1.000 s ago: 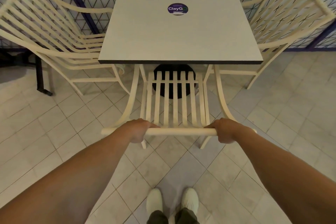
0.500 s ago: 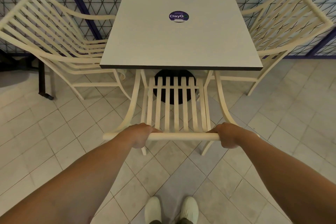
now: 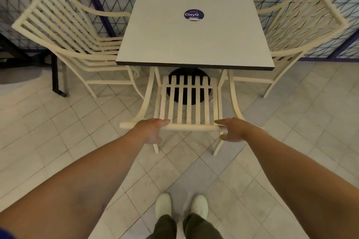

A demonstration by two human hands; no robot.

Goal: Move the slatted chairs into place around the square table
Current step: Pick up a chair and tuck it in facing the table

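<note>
Near cream slatted armchair [image 3: 189,103] stands at the near side of the square pale-grey table w/ dark edge [image 3: 194,44], back toward the camera. Its seat front is tucked under the tabletop and hidden. The back legs show only partly, below the rail and behind the hands.

Left hand [image 3: 152,130] lies on the left part of the chair's top rail [image 3: 190,127], fingers [image 3: 164,121] nearly straight along the rail top, not wrapped round it. Its thumb is hard to make out. Right hand [image 3: 234,129] is at the rail's right end, fingers stretched out above the rail and thumb spread below it, so it's loosely open w/ no real grip. Can't tell how firmly either hand presses.

Left cream slatted armchair [image 3: 73,35] and right cream slatted armchair [image 3: 303,25] sit at the table's two sides, seats partly under the tabletop. The right one's far parts blur at the frame edge.

Round purple sticker [image 3: 193,15] reads "ClayG", last letter unclear, small print illegible. Black round table base [image 3: 186,95] shows only between the near chair's slats; the table's post is hidden.

Behind is a purple-framed mesh railing [image 3: 108,6]. A black metal leg [image 3: 56,77] at far left belongs to sth cut off. Pale tiled floor [image 3: 77,122]. White shoes [image 3: 163,205] show at the bottom, trousers cropped.
</note>
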